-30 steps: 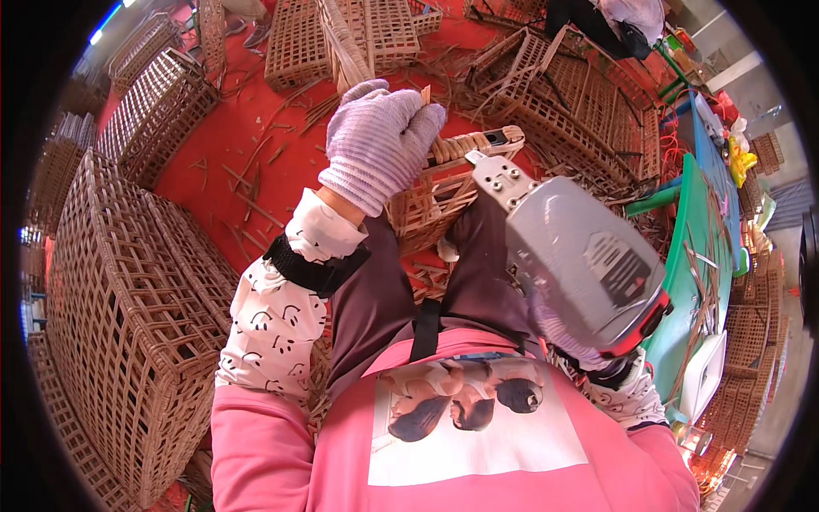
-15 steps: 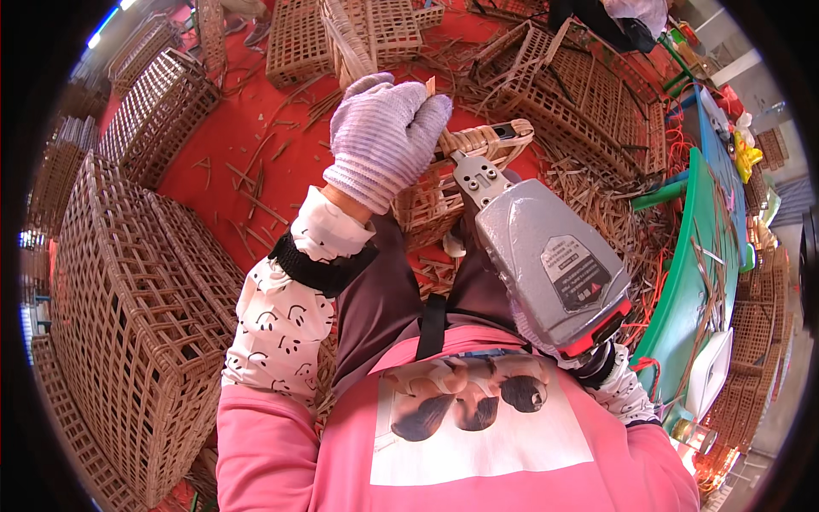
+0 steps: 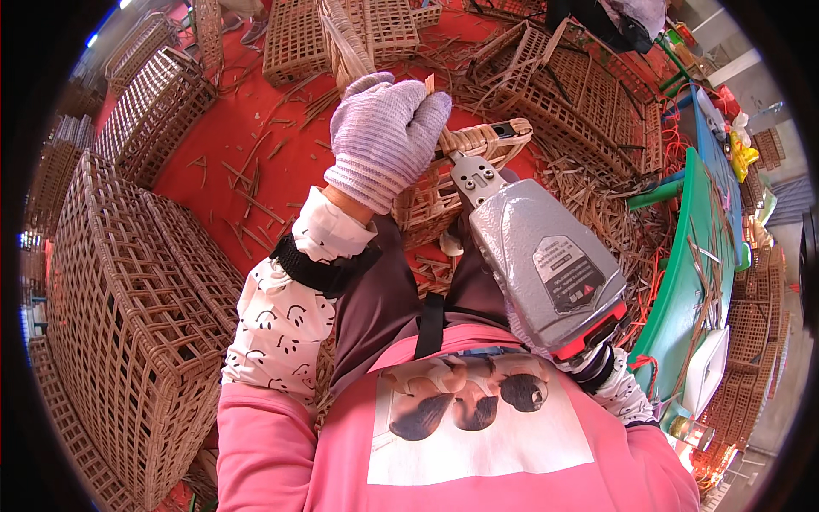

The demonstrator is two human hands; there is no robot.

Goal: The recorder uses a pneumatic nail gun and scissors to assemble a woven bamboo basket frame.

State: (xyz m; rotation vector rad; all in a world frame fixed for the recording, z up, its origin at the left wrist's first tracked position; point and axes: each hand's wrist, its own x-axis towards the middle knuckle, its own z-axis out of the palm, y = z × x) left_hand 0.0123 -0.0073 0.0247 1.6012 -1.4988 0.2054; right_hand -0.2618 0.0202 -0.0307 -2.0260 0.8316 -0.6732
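Observation:
My left hand [image 3: 382, 136], in a lilac and white striped knit glove, is closed round part of a wicker basket frame [image 3: 426, 209] above my knees. A short strip of cane [image 3: 429, 84] sticks up beside its thumb. A grey cordless nail gun [image 3: 546, 256] with a red and black rear end lies across my right side, its metal nose at the cane-wrapped bar [image 3: 478, 139] of the frame. Underneath the tool, my right hand [image 3: 522, 328] shows only a gloved edge; it holds the nail gun, and its fingers are hidden.
Tall woven baskets [image 3: 128, 333] stand at my left, with more woven pieces [image 3: 580, 94] at the far right. Cane scraps [image 3: 256, 200] litter the red floor [image 3: 200, 154]. A curved green table [image 3: 682, 282] with cane strips and a white tray [image 3: 706, 371] stands close on my right.
The nail gun has shifted slightly to the left, with its nose still at the bar. My left hand keeps its grip in the same place.

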